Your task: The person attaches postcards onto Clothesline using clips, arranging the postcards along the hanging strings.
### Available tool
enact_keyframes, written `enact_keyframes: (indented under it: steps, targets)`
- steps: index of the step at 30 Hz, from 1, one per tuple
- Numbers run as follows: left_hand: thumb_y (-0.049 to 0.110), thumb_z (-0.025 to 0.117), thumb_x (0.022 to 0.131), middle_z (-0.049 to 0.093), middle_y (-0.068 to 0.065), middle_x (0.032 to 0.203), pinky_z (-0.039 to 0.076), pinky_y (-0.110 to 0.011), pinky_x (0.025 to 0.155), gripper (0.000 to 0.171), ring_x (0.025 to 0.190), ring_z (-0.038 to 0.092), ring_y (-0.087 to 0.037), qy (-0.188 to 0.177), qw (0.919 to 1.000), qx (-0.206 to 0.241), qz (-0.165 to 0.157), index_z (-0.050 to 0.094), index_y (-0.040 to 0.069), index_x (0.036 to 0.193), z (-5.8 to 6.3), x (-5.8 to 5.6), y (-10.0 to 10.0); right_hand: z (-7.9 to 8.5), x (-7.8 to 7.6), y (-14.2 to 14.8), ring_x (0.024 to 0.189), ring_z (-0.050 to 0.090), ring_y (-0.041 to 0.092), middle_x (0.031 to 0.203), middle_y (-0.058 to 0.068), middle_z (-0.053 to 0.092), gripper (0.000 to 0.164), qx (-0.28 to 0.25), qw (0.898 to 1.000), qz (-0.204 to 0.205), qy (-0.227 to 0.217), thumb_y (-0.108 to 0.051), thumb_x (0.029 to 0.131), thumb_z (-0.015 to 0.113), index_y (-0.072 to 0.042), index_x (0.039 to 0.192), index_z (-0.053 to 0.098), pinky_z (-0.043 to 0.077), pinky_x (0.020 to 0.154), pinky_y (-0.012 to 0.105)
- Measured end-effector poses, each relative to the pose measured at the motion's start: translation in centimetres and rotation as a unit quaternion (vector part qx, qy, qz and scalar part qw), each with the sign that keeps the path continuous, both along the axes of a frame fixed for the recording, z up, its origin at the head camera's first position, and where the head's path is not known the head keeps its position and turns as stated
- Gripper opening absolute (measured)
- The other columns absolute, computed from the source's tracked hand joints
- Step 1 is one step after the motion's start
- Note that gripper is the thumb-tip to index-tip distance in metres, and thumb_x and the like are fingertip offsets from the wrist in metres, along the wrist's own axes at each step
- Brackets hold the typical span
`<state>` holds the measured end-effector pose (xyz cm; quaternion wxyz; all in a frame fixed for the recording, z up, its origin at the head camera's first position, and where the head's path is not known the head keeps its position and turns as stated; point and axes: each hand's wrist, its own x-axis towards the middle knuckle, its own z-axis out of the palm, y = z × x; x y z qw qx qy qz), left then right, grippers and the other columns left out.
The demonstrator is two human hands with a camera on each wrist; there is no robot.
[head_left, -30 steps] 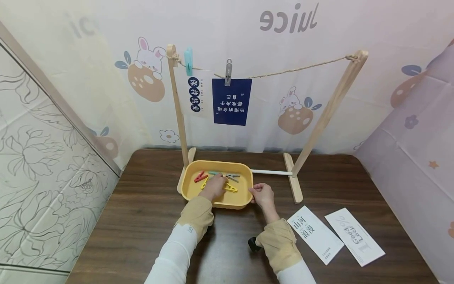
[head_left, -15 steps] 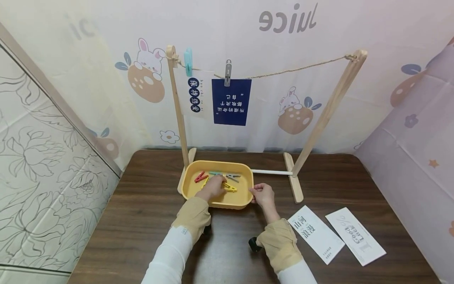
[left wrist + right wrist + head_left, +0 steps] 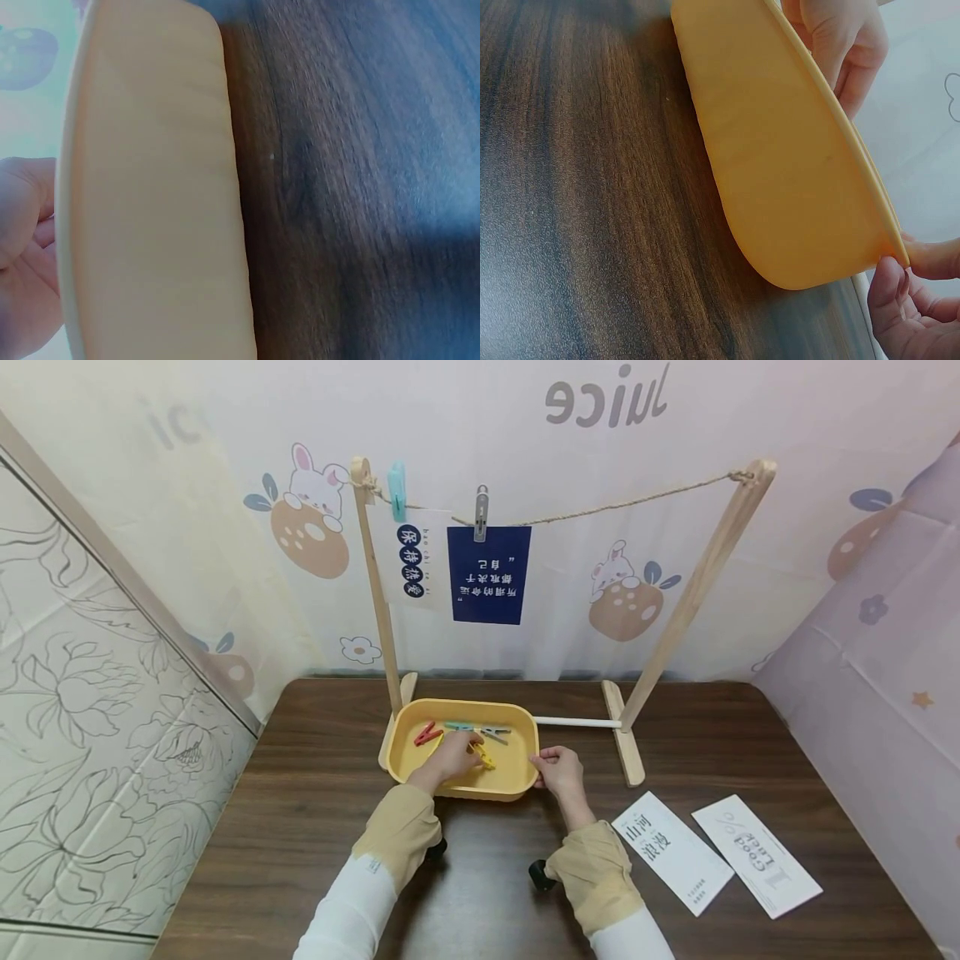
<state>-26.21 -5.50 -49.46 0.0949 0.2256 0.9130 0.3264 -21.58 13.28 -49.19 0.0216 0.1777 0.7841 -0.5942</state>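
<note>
My left hand (image 3: 453,758) reaches into the yellow plastic tray (image 3: 405,770), its fingers on a yellow clothespin (image 3: 484,757) that it seems to pinch. A red clothespin (image 3: 427,735), a teal one (image 3: 458,726) and a grey one (image 3: 493,737) lie by it in the tray. With thumb and fingers, my right hand (image 3: 561,772) pinches the tray's right rim, plainly so in the right wrist view, where the tray wall (image 3: 780,150) fills the middle. In the left wrist view the tray wall (image 3: 150,180) hides the left fingertips and the clothespin.
Behind the tray stands a wooden frame (image 3: 693,593) with a twine line (image 3: 615,508). A blue clothespin (image 3: 397,492) and a grey clothespin (image 3: 481,514) hold a white card (image 3: 437,560) and a navy card (image 3: 489,610) on it. Two white cards (image 3: 686,868) (image 3: 757,856) lie at right.
The yellow clothespin under my left fingers has turned from lying sideways to a steeper slant, close against the fingertips. My right hand stays on the tray rim.
</note>
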Motion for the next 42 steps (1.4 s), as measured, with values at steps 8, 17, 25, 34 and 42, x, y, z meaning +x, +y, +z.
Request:
enact_keyframes:
  steps: [8,17,25,34,42]
  targets:
    - [0.007,0.064,0.081,0.059,-0.017,0.098,0.046,-0.035,0.075,0.032,0.088,0.056,-0.029,0.028,0.9983,0.046,0.023,0.056,-0.009,0.107,0.8,1.3,-0.2,-0.1,0.0,-0.1,0.044,0.051,0.008,0.07,0.011,0.055,0.017,0.015,1.0,-0.006,-0.002,-0.002,0.081,0.061,0.01,0.091,0.054,0.05,0.045,0.026]
    - [0.01,0.062,0.082,0.057,-0.016,0.095,0.047,-0.034,0.071,0.031,0.083,0.055,-0.026,0.127,0.9862,0.074,0.077,0.056,-0.009,0.105,1.6,3.3,-0.2,0.0,0.1,-0.3,0.047,0.055,0.014,0.07,0.011,0.054,0.017,0.045,0.999,-0.003,0.005,-0.004,0.082,0.061,0.009,0.092,0.055,0.052,0.054,0.037]
    - [0.012,0.058,0.085,0.053,-0.013,0.097,0.047,-0.033,0.072,0.027,0.087,0.054,-0.025,0.146,0.9748,0.106,0.131,0.054,-0.005,0.107,2.5,5.1,0.1,-1.0,0.5,0.1,0.051,0.057,0.018,0.07,0.01,0.055,0.022,0.034,0.999,0.0,0.039,-0.011,0.084,0.061,0.009,0.092,0.056,0.052,0.054,0.037]
    - [0.01,0.059,0.084,0.053,-0.014,0.095,0.046,-0.034,0.069,0.026,0.082,0.052,-0.024,0.169,0.963,0.15,0.147,0.054,-0.005,0.105,2.8,7.3,0.5,-1.2,2.3,1.9,0.058,0.058,0.024,0.077,0.021,0.06,0.029,0.031,0.998,0.003,0.049,-0.019,0.086,0.059,0.008,0.095,0.056,0.052,0.053,0.033]
    - [0.008,0.059,0.084,0.053,-0.013,0.089,0.046,-0.033,0.07,0.024,0.08,0.052,-0.022,0.174,0.9575,0.178,0.146,0.055,-0.005,0.103,3.3,8.7,0.8,-1.0,3.9,4.5,0.064,0.059,0.023,0.075,0.011,0.06,0.026,0.139,0.986,0.051,0.079,-0.017,0.082,0.063,0.006,0.093,0.059,0.047,0.053,0.022]
